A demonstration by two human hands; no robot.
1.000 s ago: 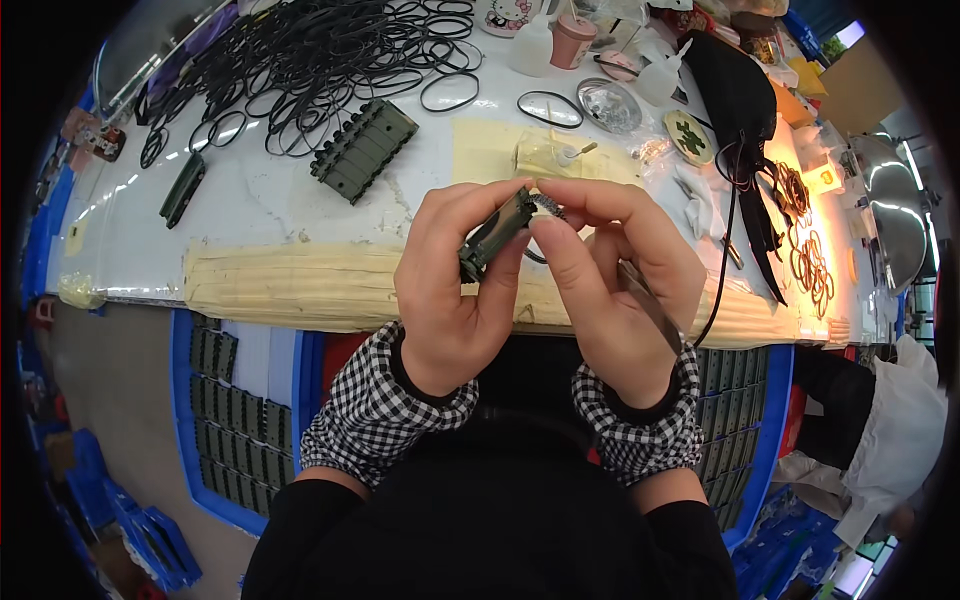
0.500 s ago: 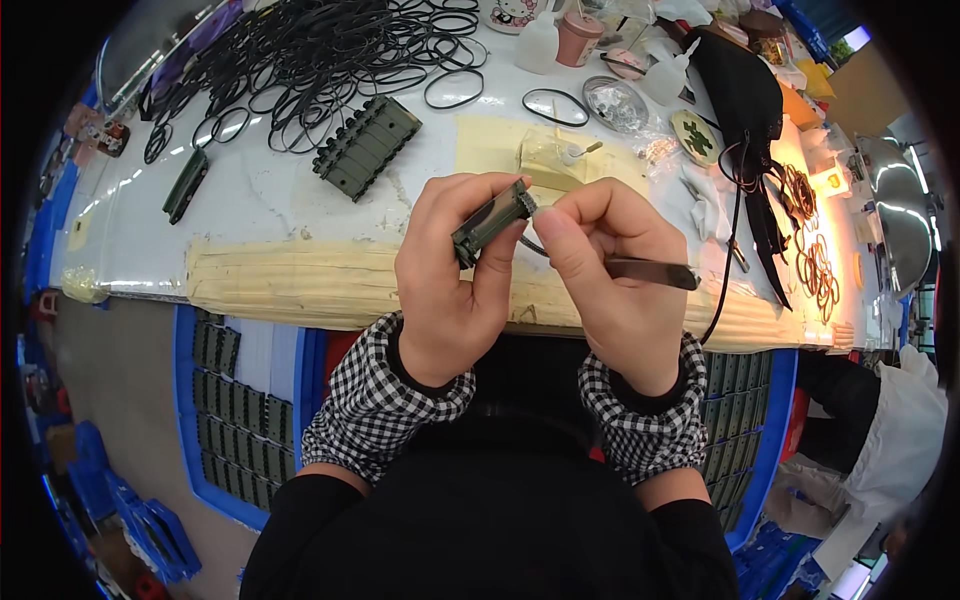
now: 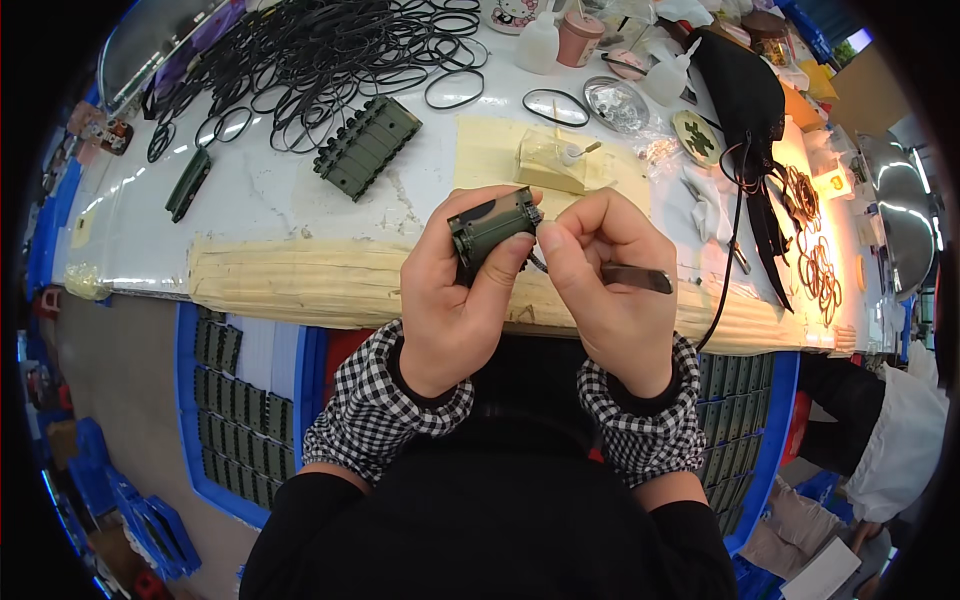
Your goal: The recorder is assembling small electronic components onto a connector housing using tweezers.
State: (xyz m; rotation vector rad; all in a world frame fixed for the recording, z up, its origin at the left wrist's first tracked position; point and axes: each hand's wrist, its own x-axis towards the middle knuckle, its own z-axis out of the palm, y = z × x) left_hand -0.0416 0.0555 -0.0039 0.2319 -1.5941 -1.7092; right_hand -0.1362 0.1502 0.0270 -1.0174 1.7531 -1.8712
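My left hand (image 3: 450,280) is closed round a green and brown toy tank hull (image 3: 490,228), held tilted above the table's near edge. Dark round details show along the hull's side, and my thumb presses on it. My right hand (image 3: 620,280) meets the hull's right end with thumb and forefinger pinched. Tucked in the same hand are dark metal tweezers (image 3: 640,278), their broad end sticking out to the right. A short dark strip shows between the hands below the hull; whether it is the tweezers' tip or something else, I cannot tell.
A green hull block with wheels (image 3: 367,148) and a smaller green piece (image 3: 187,186) lie left. Behind them spreads a heap of black rubber loops (image 3: 330,60). A yellowish block (image 3: 552,165) stands ahead. Blue trays (image 3: 188,400) of green parts flank my lap.
The hull has turned in my left hand, so more of its broad face shows. My right hand has shifted slightly left, the tweezers with it.
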